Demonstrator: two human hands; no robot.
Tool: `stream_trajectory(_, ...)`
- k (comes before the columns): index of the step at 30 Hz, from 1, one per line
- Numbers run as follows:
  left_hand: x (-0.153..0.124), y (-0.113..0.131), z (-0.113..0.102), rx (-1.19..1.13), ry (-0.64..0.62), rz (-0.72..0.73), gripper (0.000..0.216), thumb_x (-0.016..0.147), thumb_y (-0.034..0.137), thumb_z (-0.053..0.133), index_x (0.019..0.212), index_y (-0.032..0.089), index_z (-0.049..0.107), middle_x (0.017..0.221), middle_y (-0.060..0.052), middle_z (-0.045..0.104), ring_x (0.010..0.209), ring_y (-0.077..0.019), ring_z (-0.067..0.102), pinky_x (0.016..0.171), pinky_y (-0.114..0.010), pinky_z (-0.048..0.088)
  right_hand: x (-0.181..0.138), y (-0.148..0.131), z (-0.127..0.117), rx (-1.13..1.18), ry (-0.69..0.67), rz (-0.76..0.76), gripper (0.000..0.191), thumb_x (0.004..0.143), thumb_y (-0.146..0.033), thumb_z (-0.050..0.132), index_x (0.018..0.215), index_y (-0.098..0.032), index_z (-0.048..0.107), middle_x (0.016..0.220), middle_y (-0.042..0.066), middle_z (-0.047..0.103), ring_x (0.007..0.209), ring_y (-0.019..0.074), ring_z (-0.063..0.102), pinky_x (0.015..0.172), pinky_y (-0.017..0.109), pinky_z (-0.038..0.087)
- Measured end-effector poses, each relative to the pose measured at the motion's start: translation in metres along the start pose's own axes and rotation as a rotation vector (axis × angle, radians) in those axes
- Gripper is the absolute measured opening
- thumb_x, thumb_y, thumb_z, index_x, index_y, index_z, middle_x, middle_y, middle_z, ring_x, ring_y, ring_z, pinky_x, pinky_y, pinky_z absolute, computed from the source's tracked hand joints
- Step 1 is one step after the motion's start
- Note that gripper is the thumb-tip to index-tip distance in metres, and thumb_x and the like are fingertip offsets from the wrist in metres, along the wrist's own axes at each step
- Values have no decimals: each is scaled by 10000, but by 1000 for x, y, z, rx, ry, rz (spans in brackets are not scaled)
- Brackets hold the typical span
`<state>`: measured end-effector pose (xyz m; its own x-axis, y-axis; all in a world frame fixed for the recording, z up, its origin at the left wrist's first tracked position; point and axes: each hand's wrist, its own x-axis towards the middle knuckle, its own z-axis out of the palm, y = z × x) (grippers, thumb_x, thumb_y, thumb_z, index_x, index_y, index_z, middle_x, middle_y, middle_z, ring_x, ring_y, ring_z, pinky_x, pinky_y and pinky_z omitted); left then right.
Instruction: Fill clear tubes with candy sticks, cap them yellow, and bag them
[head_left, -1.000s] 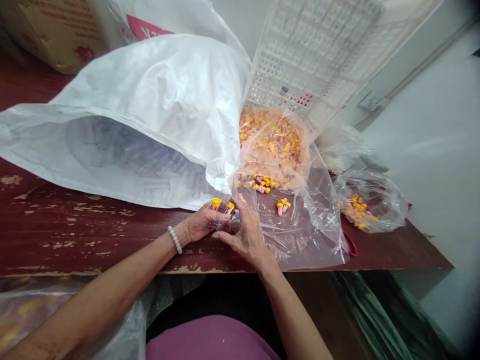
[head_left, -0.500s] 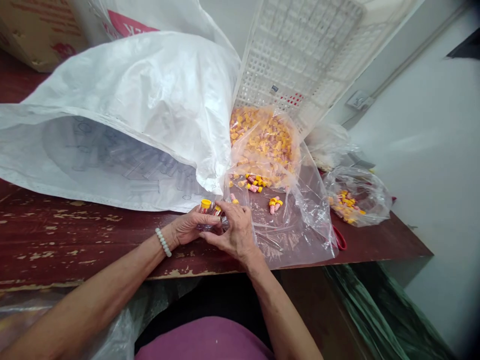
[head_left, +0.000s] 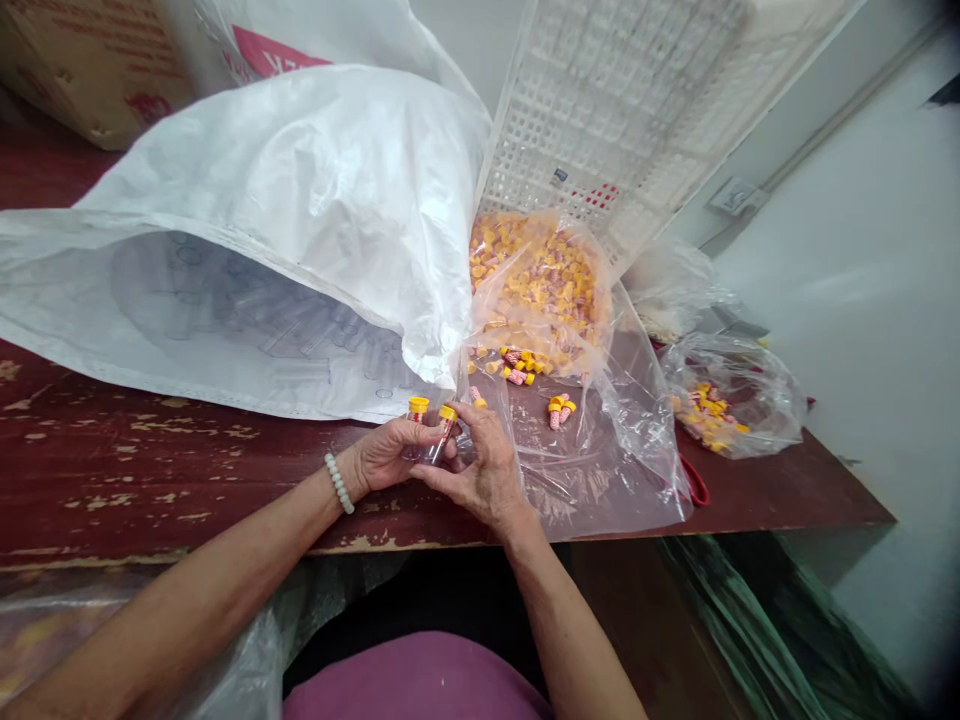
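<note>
My left hand [head_left: 390, 453] is closed around a clear plastic tube [head_left: 417, 408] topped by a yellow stopper. Just right of it, my right hand [head_left: 489, 468] pinches a second clear tube [head_left: 442, 438], slightly tilted, between thumb and fingers. This one also has a yellow stopper, with a pink-red part inside. Both hands meet above the table's front part, and the left fingertips are partly hidden behind the tubes. Beside the right hand, a few yellow-topped pink stoppers [head_left: 559, 410] lie on clear plastic film. Many more fill a clear bag [head_left: 544, 290] behind.
A white woven sack [head_left: 300, 170] lies open on the left with many clear tubes inside. A white plastic crate [head_left: 600, 130] leans at the back. On the right sits a smaller bag of stoppers [head_left: 709, 415]. The worn red table [head_left: 187, 480] ends near my body.
The right-hand tube has come up between the fingers and shows more of its length. My view has shifted slightly, so the scene sits a little further right.
</note>
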<state>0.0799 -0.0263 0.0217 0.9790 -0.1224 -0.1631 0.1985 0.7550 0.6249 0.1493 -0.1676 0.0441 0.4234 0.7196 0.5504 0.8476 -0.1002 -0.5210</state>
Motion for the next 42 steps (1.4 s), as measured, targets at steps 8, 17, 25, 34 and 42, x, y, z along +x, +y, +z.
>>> stream_trajectory(8,1,1,5,3,36,60,174,650,203,744,768,106,662,654,-48,652,626,-156,631,646,-282,520,6,12,-17,-110,-73,86,587,742,-478,660,1242,-210,510,1157,87,624,1070,247,548,944,413,420)
stream_trajectory(17,0,-1,14,351,129,145,326,621,202,766,850,137,545,739,-20,617,625,-175,638,413,-209,469,7,108,-71,-641,-52,678,229,820,-211,546,1013,-151,653,1038,149,627,960,259,591,826,387,443)
stream_trajectory(25,2,-6,15,491,95,164,393,617,184,759,919,150,510,749,6,602,623,-121,577,476,-211,494,22,64,-52,-260,47,586,249,903,-300,440,1095,-167,527,905,57,662,795,155,637,739,287,487)
stream_trajectory(34,2,-3,18,715,83,165,301,643,237,729,860,123,556,645,46,516,515,-69,452,444,-186,412,9,0,-12,200,66,167,113,843,-268,579,938,-213,603,954,30,631,844,141,601,827,327,474)
stream_trajectory(42,-1,-5,22,1080,126,234,208,642,163,632,832,135,553,759,22,554,670,-102,498,611,-203,396,56,3,-51,116,397,108,155,919,-318,471,972,-221,580,1011,42,593,973,157,570,851,328,471)
